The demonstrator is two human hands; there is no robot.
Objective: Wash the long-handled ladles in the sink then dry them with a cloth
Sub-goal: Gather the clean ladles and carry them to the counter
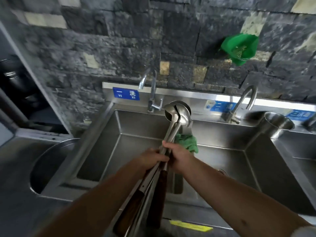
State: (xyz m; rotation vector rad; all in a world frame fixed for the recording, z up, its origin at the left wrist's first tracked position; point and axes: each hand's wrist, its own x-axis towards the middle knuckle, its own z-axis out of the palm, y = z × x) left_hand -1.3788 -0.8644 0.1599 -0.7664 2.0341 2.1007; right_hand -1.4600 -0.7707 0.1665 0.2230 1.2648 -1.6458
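Above the steel sink point(109, 151), both hands hold a bundle of ladles point(177, 115) by their long handles. Left hand point(153, 156) and right hand point(179, 156) are each wrapped tight around the shafts, side by side. At least two bowls show at the far end, nested together over the divider between the basins; two dark wooden grips hang near. Two basins are visible and both look empty, with no water seen. One green cloth point(187, 142) lies draped on the divider. Two taps point(152, 93) stand at the far rim, and one steel cup point(277, 124) sits far right.
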